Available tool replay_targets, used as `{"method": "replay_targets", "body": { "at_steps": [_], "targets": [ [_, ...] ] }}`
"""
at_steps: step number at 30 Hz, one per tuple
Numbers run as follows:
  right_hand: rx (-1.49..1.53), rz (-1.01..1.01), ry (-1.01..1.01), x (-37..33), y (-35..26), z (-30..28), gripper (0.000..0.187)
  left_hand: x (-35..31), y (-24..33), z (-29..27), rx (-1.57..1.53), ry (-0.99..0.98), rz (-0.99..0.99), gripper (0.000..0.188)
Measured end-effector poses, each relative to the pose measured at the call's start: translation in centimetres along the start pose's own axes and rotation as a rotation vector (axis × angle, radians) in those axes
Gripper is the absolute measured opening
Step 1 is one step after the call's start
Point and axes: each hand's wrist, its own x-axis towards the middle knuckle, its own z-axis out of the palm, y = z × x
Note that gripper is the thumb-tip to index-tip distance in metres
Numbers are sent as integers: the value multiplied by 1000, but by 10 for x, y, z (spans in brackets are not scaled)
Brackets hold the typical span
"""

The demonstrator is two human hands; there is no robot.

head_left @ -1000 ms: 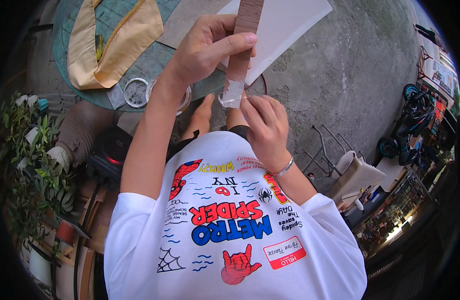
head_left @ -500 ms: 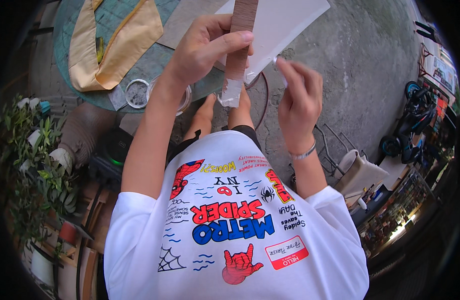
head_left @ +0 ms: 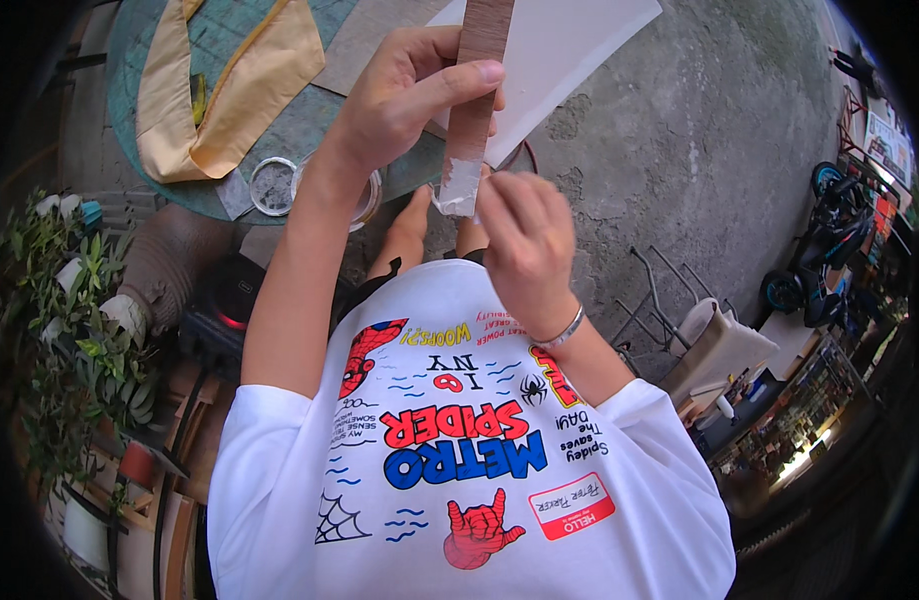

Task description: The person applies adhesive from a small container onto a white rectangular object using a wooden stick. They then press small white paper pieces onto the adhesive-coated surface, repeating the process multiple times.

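Note:
My left hand (head_left: 404, 95) is closed round a flat brown wood-grained strip (head_left: 470, 130), thumb across its front. The strip stands nearly upright. Its lower end carries a ragged white layer (head_left: 461, 184), tape or dried paste; I cannot tell which. Close against the right edge of that end is my right hand (head_left: 529, 235), its fingers bent together in a pinch. Whatever lies between those fingertips is hidden. Behind the strip shows a large white sheet (head_left: 569, 70).
A green round table (head_left: 129, 100) at the far left bears a tan cloth strap (head_left: 169, 120) and a clear round lid (head_left: 272, 187). Leafy plants (head_left: 69, 290) stand at left. A metal-framed folding chair (head_left: 714, 340) and a dark motorbike (head_left: 829, 240) stand at right on grey concrete.
My right hand has moved left and slightly down to the strip's white end. A small white bit seen at its fingertips before is now hidden. My left hand and the strip have hardly moved.

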Motion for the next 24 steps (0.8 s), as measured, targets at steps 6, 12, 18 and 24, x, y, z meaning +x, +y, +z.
{"method": "replay_targets", "body": {
  "at_steps": [6, 12, 18, 24],
  "targets": [
    [54, -96, 174, -5, 11, -4, 44, -1, 0, -1, -4, -11, -7, 27],
    [-38, -182, 92, -11, 36, 0, 46, 0, 1, -1, 15, -20, 4, 27],
    [10, 52, 269, 20, 35, -23, 45, -1, 2, 1, -29, 4, 4, 26],
    [-23, 5, 181, 36, 23, -10, 35, -1, 1, -2, -11, -4, 21, 27]
  ]
}}
